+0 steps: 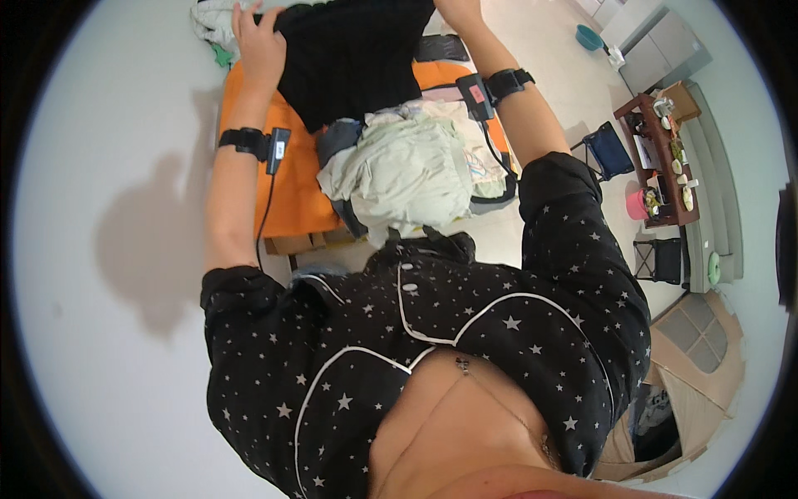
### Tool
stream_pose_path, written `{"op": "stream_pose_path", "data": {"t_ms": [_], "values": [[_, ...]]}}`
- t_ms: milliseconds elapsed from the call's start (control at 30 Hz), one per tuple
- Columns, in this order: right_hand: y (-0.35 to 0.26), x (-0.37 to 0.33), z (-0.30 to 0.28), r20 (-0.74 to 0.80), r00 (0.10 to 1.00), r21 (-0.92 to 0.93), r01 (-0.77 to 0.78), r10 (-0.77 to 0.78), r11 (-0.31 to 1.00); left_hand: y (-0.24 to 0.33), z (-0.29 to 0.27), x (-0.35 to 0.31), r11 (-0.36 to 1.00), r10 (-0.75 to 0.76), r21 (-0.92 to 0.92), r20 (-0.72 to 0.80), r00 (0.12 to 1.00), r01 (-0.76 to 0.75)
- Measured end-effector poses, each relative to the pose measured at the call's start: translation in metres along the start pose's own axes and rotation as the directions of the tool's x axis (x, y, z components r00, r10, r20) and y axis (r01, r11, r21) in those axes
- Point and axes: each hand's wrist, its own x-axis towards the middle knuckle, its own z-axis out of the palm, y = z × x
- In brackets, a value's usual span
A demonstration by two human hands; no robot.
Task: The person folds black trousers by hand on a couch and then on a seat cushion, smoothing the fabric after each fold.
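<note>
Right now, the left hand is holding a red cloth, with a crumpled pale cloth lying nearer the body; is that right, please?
Not quite: the head view shows the left hand holding a black cloth, not red; a crumpled pale cloth lies nearer the body.

One head-worn fisheye view, left lens of a side-by-side pair, set upright above the wearer and facing steeply down, with the star-print shirt nearest and large across the lower half. Outstretched forearms lead away to the left hand and right hand, the latter cut by the upper edge, above a farther orange surface. Field wide and dark-cornered, taking in the pale wall at left and, small and bent toward the right rim, a distant brown table.
</note>
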Motion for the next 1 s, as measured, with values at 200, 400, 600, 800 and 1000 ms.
{"op": "stream_pose_path", "data": {"t_ms": [200, 400, 600, 800, 1000], "values": [[-0.044, -0.075, -0.066, -0.034, 0.999, 0.140, 0.025, -0.020, 0.990, 0.064, -0.050, -0.035, 0.998, 0.006, 0.062, 0.020, 1.000, -0.007], [-0.026, -0.212, -0.116, 0.210, 0.972, 0.154, 0.074, -0.106, 0.985, 0.163, -0.126, -0.131, 0.990, -0.139, 0.050, 0.181, 0.974, 0.133], [0.023, -0.342, -0.148, 0.655, 0.736, 0.028, -0.251, 0.172, 0.967, 0.250, -0.165, -0.231, 0.930, -0.255, -0.122, 0.466, 0.847, 0.347], [0.043, -0.412, -0.136, 0.826, 0.480, -0.173, -0.285, 0.297, 0.943, 0.280, -0.167, -0.324, 0.804, -0.419, 0.011, 0.721, 0.552, 0.595], [0.054, -0.440, -0.138, 0.938, -0.023, -0.346, -0.144, 0.346, 0.927, 0.277, -0.176, -0.351, 0.642, -0.290, 0.151, 0.955, 0.056, 0.751]]}}
